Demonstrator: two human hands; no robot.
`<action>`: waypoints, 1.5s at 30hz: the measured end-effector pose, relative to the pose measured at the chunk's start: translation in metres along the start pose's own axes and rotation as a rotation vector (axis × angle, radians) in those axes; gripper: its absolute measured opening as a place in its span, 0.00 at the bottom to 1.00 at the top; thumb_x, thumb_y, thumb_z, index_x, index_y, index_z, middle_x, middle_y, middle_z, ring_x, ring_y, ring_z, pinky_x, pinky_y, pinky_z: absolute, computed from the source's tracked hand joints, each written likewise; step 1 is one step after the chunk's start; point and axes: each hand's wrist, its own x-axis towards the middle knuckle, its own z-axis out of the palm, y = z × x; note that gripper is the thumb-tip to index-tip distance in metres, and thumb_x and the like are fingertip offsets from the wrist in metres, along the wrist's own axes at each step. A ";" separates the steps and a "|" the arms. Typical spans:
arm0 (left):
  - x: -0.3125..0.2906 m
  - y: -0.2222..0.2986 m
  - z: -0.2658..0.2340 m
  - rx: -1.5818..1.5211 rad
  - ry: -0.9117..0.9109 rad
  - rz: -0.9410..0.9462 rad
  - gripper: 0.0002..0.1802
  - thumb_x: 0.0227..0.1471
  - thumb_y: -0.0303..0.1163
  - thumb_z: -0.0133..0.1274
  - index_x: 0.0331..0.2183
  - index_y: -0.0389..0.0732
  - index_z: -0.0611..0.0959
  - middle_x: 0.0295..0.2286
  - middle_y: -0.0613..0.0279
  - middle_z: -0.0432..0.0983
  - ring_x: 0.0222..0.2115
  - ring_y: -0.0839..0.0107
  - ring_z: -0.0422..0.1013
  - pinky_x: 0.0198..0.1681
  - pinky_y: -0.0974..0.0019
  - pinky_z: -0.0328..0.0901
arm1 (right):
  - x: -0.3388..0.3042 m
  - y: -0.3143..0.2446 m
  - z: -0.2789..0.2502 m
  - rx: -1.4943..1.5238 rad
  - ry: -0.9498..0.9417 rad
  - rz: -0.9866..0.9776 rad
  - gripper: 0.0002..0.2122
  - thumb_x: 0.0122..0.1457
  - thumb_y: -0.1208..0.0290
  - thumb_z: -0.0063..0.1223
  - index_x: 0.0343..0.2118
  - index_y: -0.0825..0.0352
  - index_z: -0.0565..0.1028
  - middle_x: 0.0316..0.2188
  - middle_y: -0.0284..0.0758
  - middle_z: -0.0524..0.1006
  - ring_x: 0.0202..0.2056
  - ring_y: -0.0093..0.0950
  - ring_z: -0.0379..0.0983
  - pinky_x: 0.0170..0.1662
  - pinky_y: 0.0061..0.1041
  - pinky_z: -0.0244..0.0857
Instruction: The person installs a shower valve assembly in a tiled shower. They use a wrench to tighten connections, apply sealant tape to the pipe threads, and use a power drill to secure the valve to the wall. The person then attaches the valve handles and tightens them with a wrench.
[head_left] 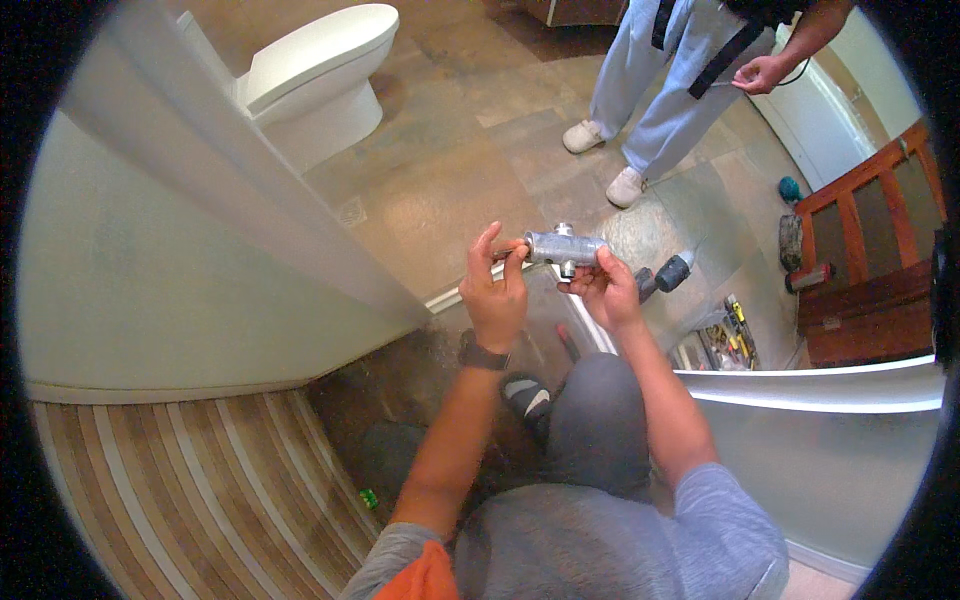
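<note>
Fingers of the left hand [497, 298] close in a pinch of thumb and fingertip on the left end of a metal valve body [565, 249], with another finger raised clear; whether they grip the rim itself or some small part seated there, I cannot tell. At the other end, the right hand [612, 294] clasps the cylinder between thumb and fingers, which probably steadies it so that the left can work finely at the opening. The piece is held roughly level above the white sill [598, 325], with one short stub facing away from the person and another facing back; gripping by the ends seems to leave both stubs free and in plain sight.

On the near side of the sill are a bent knee [600, 410] and a dark shoe [528, 398], and a red-handled item [567, 342] lies just beside it. Beyond the sill, to the right, a dark power tool [674, 272] rests on the tiled floor [430, 215] near a collection of hand tools [738, 335], presumably set there to be within easy reach. Farther beyond the sill, a second person [670, 70] stands with one hand [762, 75] well apart from the valve body. A white toilet [320, 60] is beyond the sill to the left.
</note>
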 end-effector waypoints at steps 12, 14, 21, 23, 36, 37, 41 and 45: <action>0.030 0.000 0.001 -0.176 -0.238 -0.348 0.31 0.55 0.23 0.59 0.58 0.30 0.67 0.36 0.53 0.81 0.36 0.72 0.77 0.41 0.67 0.72 | 0.009 0.001 -0.002 0.147 0.218 0.146 0.17 0.66 0.53 0.48 0.40 0.65 0.75 0.26 0.35 0.80 0.27 0.28 0.79 0.39 0.37 0.77; 0.036 -0.025 0.013 -0.273 -0.301 -0.436 0.32 0.55 0.24 0.59 0.58 0.29 0.66 0.36 0.53 0.81 0.36 0.71 0.77 0.41 0.68 0.73 | 0.012 0.003 -0.017 0.224 0.293 0.212 0.17 0.65 0.52 0.49 0.39 0.64 0.74 0.24 0.33 0.79 0.25 0.26 0.78 0.38 0.34 0.77; 0.060 -0.090 0.044 -0.316 -0.444 -0.645 0.32 0.56 0.30 0.59 0.58 0.29 0.67 0.37 0.55 0.79 0.36 0.70 0.76 0.39 0.69 0.73 | 0.021 0.009 -0.017 0.302 0.462 0.216 0.17 0.64 0.54 0.51 0.35 0.67 0.71 0.20 0.29 0.73 0.20 0.22 0.71 0.37 0.28 0.75; 0.064 -0.087 0.057 -0.244 -0.439 -0.671 0.31 0.57 0.30 0.59 0.57 0.29 0.67 0.36 0.55 0.79 0.35 0.71 0.76 0.38 0.69 0.73 | 0.018 0.008 -0.024 0.352 0.436 0.218 0.14 0.64 0.54 0.51 0.38 0.62 0.72 0.20 0.28 0.73 0.20 0.21 0.70 0.37 0.30 0.76; 0.094 -0.067 0.098 -0.017 -0.727 -0.070 0.11 0.58 0.25 0.53 0.41 0.36 0.85 0.36 0.60 0.82 0.34 0.72 0.76 0.40 0.68 0.71 | 0.015 -0.010 -0.011 0.482 0.398 0.006 0.17 0.65 0.54 0.50 0.39 0.67 0.72 0.21 0.31 0.74 0.20 0.22 0.70 0.39 0.32 0.78; 0.098 -0.064 0.098 0.046 -0.748 0.033 0.11 0.57 0.25 0.53 0.41 0.36 0.85 0.36 0.59 0.82 0.34 0.72 0.77 0.40 0.68 0.71 | 0.013 -0.011 -0.011 0.466 0.377 -0.006 0.17 0.65 0.54 0.49 0.40 0.67 0.72 0.22 0.32 0.74 0.20 0.22 0.70 0.40 0.32 0.77; 0.093 -0.034 0.116 -0.012 -0.768 -0.036 0.11 0.53 0.27 0.56 0.39 0.34 0.85 0.33 0.56 0.82 0.31 0.69 0.78 0.38 0.66 0.71 | 0.011 -0.019 -0.016 0.509 0.355 -0.068 0.17 0.66 0.55 0.49 0.41 0.68 0.71 0.22 0.33 0.74 0.22 0.23 0.69 0.42 0.31 0.76; 0.087 -0.024 0.147 -0.004 -0.769 -0.175 0.13 0.52 0.29 0.57 0.39 0.33 0.85 0.32 0.56 0.82 0.32 0.70 0.77 0.38 0.67 0.71 | 0.016 -0.027 -0.005 0.584 0.416 -0.165 0.18 0.65 0.56 0.50 0.38 0.71 0.70 0.23 0.34 0.72 0.25 0.25 0.70 0.45 0.31 0.75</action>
